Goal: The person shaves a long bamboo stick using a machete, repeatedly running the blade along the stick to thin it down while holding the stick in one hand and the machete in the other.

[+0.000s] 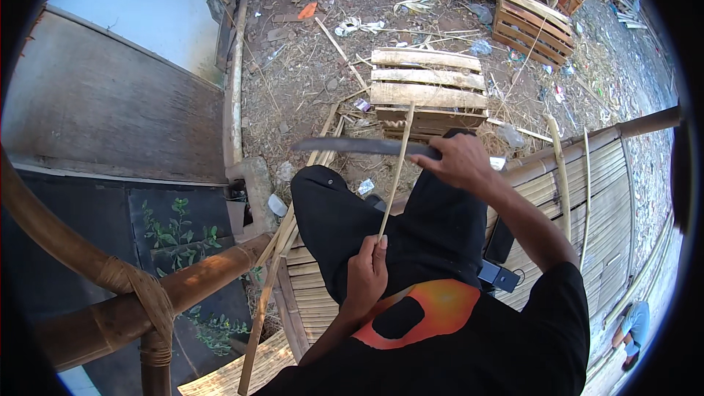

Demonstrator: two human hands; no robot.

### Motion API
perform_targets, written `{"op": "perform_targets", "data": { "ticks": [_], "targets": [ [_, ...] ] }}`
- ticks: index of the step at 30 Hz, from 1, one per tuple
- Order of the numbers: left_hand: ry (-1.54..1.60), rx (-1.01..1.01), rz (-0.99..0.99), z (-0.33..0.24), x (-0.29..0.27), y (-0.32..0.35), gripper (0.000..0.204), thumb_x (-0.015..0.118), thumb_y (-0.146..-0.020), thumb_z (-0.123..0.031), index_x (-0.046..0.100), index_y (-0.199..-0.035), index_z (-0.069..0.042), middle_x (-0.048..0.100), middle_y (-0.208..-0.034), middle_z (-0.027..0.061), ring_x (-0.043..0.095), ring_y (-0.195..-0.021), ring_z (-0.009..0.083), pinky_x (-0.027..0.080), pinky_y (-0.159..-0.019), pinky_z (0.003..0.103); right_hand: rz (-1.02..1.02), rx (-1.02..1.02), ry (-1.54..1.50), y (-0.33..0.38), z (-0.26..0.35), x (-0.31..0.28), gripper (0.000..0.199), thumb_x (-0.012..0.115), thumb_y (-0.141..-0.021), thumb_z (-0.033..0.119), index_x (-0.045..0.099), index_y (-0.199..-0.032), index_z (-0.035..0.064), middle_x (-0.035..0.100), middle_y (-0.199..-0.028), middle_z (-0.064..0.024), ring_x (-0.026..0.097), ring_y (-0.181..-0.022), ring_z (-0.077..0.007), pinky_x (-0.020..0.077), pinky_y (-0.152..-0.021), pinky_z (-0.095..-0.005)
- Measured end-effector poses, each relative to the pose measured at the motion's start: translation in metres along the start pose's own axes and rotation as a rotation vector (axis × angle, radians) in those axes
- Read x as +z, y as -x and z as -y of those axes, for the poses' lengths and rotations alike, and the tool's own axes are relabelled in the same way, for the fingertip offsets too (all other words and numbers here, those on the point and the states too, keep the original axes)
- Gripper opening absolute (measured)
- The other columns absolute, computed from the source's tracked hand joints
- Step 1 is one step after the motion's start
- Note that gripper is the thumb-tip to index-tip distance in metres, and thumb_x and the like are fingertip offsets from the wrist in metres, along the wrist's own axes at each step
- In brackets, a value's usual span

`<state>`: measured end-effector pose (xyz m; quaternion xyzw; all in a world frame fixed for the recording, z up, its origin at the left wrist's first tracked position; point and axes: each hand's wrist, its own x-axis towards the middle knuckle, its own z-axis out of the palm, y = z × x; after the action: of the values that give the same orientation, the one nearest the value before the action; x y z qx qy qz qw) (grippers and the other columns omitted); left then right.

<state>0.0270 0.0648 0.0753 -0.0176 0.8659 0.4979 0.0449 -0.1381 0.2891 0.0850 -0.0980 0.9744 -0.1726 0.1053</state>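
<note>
Here a person sits on a slatted bamboo bench (609, 198), seen from above, legs in black trousers stretched out over littered dirt. The left hand (367, 275) is closed around the lower end of a thin bamboo stick (396, 169), holding it nearly upright just above the lap. The stick rises away from the bench toward a wooden pallet (429, 84) lying on the ground beyond the knees. The right hand (458, 161) is clenched on the handle of a long knife (359, 146). Its dark blade points toward the person's left and lies crosswise against the stick, meeting it about two thirds of the way up. The two hands are apart, the right one higher and farther from the body than the left.

Two more thin sticks (576, 191) stand leaning on the bench, to the right of the right forearm. A small dark box (499, 276) rests on the bench slats beside the person's right hip. Left of the bench, thick bamboo poles (110, 279) are lashed together with cord at a joint. Beyond the pallet, farther from the bench, stand several slatted wooden crates (532, 26). Scraps and splinters lie scattered on the dirt around the pallet.
</note>
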Motion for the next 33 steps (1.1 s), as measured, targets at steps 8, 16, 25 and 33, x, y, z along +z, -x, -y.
{"op": "perform_targets", "data": {
  "ticks": [8, 16, 25, 33],
  "targets": [
    [0.052, -0.007, -0.058, -0.001, -0.006, -0.010, 0.027, 0.046, -0.104, -0.024, 0.059, -0.101, 0.000, 0.051, -0.061, 0.0087, 0.047, -0.049, 0.0124, 0.035, -0.047, 0.028, -0.007, 0.182, -0.270, 0.011, -0.008, 0.038, 0.069, 0.043, -0.091, 0.068, 0.069, -0.079, 0.0056, 0.063, -0.066, -0.0210, 0.065, -0.072, -0.0417, 0.0510, -0.067, -0.0505],
    [0.245, -0.227, 0.051, 0.026, -0.003, -0.009, 0.034, 0.042, -0.106, -0.029, 0.057, -0.091, -0.002, 0.038, -0.059, -0.0035, 0.036, -0.053, 0.0037, 0.029, -0.048, 0.024, -0.200, 0.080, -0.342, 0.034, -0.003, -0.010, 0.058, 0.051, -0.092, 0.060, 0.065, -0.083, 0.0048, 0.059, -0.061, -0.0196, 0.063, -0.068, -0.0408, 0.0490, -0.061, -0.0467],
    [0.124, -0.121, -0.021, 0.014, 0.009, -0.003, 0.034, 0.045, -0.105, -0.030, 0.055, -0.089, -0.001, 0.043, -0.059, 0.0043, 0.042, -0.052, 0.0085, 0.033, -0.048, 0.029, -0.184, -0.396, -0.065, 0.045, 0.027, 0.014, 0.067, 0.057, -0.078, 0.075, 0.058, -0.069, 0.0082, 0.060, -0.055, -0.0092, 0.062, -0.049, -0.0299, 0.0473, -0.045, -0.0406],
    [0.094, -0.140, -0.073, 0.012, 0.012, -0.001, 0.034, 0.047, -0.104, -0.028, 0.055, -0.088, 0.001, 0.042, -0.056, 0.0099, 0.039, -0.049, 0.0109, 0.032, -0.045, 0.033, -0.195, -0.111, -0.014, -0.002, 0.005, -0.016, 0.069, 0.053, -0.080, 0.076, 0.065, -0.072, 0.0084, 0.060, -0.054, -0.0121, 0.063, -0.052, -0.0325, 0.0496, -0.051, -0.0445]
  ]
}}
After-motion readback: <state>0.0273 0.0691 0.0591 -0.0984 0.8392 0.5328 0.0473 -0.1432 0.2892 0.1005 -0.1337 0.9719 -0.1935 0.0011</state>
